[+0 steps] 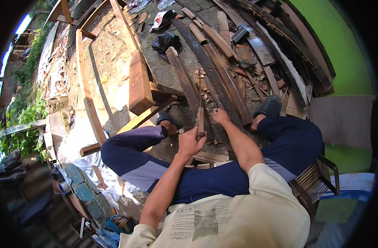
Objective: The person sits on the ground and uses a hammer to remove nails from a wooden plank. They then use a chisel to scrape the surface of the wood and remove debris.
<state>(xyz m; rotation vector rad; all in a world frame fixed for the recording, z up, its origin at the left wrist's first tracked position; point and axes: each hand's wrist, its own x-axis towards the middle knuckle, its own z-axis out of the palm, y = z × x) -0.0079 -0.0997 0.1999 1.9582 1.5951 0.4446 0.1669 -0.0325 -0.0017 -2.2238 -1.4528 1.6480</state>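
Note:
My left hand [190, 142], in the middle between my knees, is closed around a short narrow piece of wood [201, 120] that points away from me. A thin dark strip stands out beyond the wood's far end; I cannot tell whether it is joined to it. Just right of the wood, my right hand [220, 117] is curled, with its fingertips turned down and hidden. Whatever it holds, if anything, does not show. Below the hands, short pale wood offcuts [211, 157] lie close to my lap. A long brown board [183, 78] runs away beyond my left hand.
A wooden frame with a thick beam [140, 82] stands at the left. Dark planks [227, 78] and a large heap of old timber [286, 45] fill the far right, by a green wall [350, 49]. A black plastic bag [166, 43] lies ahead. A slatted chair [315, 182] is at my right.

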